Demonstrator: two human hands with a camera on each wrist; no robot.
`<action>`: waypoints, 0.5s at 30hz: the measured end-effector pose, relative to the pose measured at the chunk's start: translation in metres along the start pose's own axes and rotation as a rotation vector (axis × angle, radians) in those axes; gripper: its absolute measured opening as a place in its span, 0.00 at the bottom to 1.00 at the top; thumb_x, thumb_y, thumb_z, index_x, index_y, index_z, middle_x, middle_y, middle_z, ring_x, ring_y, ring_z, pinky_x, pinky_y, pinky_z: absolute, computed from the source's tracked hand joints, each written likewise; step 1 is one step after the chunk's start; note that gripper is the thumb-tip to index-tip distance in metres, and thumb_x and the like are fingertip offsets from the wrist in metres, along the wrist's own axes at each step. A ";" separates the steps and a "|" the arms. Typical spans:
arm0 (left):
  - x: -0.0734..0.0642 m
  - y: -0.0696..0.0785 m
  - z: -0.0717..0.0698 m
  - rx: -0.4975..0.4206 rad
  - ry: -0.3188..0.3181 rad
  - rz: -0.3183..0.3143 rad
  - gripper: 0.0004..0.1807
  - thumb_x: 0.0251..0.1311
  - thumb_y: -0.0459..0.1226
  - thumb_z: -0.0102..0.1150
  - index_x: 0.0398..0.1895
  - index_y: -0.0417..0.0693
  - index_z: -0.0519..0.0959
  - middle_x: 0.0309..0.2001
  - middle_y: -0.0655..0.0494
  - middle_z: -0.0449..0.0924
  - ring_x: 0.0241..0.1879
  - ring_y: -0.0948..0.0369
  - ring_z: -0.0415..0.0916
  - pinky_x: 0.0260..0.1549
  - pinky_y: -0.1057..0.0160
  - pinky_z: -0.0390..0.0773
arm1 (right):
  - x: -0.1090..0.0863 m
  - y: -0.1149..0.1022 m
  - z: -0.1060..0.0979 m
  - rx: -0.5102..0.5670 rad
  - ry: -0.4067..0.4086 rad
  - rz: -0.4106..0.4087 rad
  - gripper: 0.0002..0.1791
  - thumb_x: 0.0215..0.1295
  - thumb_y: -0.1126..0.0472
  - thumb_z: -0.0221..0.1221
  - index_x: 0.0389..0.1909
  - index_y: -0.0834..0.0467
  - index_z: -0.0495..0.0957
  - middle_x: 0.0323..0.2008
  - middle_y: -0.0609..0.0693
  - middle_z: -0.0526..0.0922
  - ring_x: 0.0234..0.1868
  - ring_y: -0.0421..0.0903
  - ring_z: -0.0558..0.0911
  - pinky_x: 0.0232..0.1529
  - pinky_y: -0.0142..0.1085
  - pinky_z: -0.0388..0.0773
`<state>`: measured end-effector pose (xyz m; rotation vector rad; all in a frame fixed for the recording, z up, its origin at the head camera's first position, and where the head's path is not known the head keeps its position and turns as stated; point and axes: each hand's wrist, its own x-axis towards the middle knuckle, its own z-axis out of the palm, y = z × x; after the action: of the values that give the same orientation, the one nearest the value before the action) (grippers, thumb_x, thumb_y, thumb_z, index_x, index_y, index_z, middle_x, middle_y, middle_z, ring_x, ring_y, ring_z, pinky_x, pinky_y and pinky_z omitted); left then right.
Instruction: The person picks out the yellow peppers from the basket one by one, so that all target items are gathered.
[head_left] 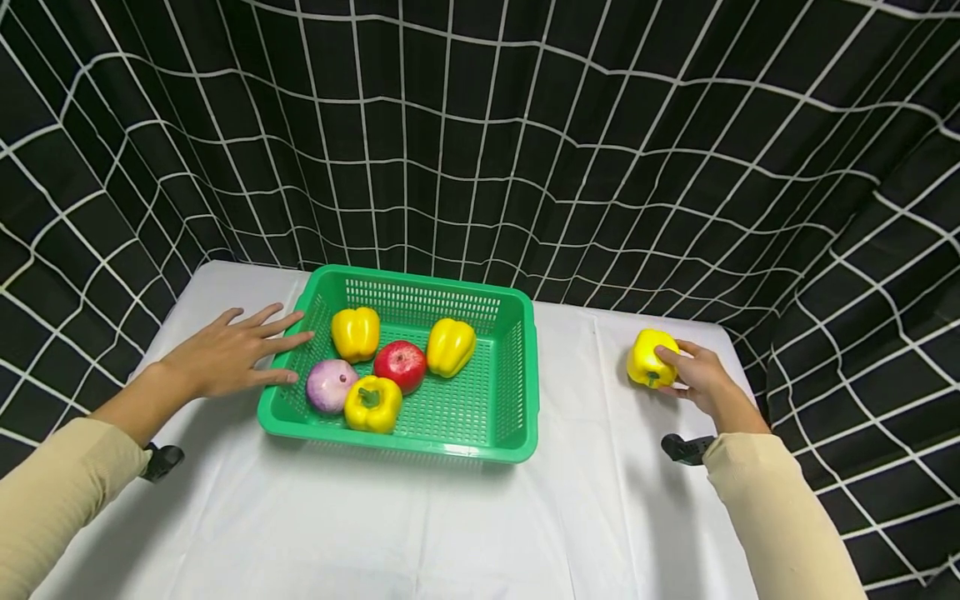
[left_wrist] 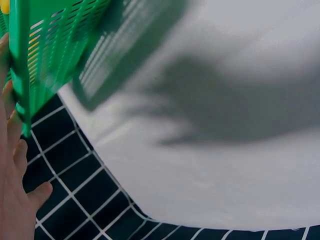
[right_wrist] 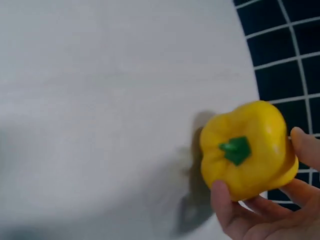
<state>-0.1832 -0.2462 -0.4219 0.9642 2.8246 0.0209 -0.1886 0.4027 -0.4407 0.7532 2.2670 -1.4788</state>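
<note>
The black curtain (head_left: pixel 600 150), squared off with white lines, hangs behind the basket and down either side beyond it. Under the basket spreads a white sheet (head_left: pixel 480 517), reaching well past it on the person's right. The basket (head_left: pixel 420 447) itself is green plastic with slotted walls.

Two beige sleeves come in from the person's side, one on each side of the basket. The left hand (head_left: pixel 228 354) is at the basket's left rim, fingers straight and spread, grasping nothing; from here I can't tell whether it presses the plastic. The right hand (head_left: pixel 701 375), well to the right of the basket, has its thumb and fingers round a yellow pepper (right_wrist: pixel 250 160). I can't tell if that pepper touches the sheet.

Inside the basket, one pepper (head_left: pixel 356 333) sits toward the far left, another (head_left: pixel 452 347) right of it, and a third (head_left: pixel 372 407) near the front wall. An onion (head_left: pixel 328 387) lies by the basket's left wall, and a red fruit (head_left: pixel 401 367) among the three peppers. The held pepper's green stem (right_wrist: pixel 237 151) shows plainly in the right wrist view.
</note>
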 end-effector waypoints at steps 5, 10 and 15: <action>0.000 0.000 0.000 -0.003 0.003 0.005 0.37 0.67 0.63 0.49 0.75 0.58 0.65 0.77 0.48 0.56 0.76 0.41 0.47 0.65 0.29 0.53 | 0.004 0.013 0.002 -0.045 0.015 0.080 0.43 0.76 0.46 0.47 0.80 0.58 0.37 0.70 0.67 0.57 0.57 0.56 0.69 0.55 0.45 0.79; -0.001 0.000 -0.001 -0.005 0.005 0.000 0.37 0.67 0.62 0.50 0.75 0.57 0.65 0.77 0.47 0.56 0.76 0.41 0.47 0.65 0.28 0.53 | 0.003 0.012 0.002 -0.068 -0.015 0.079 0.43 0.76 0.46 0.46 0.79 0.59 0.35 0.71 0.67 0.53 0.59 0.59 0.66 0.56 0.49 0.76; 0.000 -0.001 0.000 -0.001 0.000 -0.006 0.38 0.67 0.63 0.50 0.75 0.57 0.64 0.77 0.48 0.56 0.76 0.41 0.47 0.66 0.29 0.53 | 0.001 0.008 -0.006 -0.086 -0.055 0.074 0.44 0.76 0.46 0.44 0.78 0.59 0.29 0.76 0.69 0.44 0.67 0.64 0.60 0.61 0.51 0.72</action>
<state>-0.1838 -0.2472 -0.4223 0.9549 2.8274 0.0209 -0.1847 0.4107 -0.4445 0.7536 2.2217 -1.3432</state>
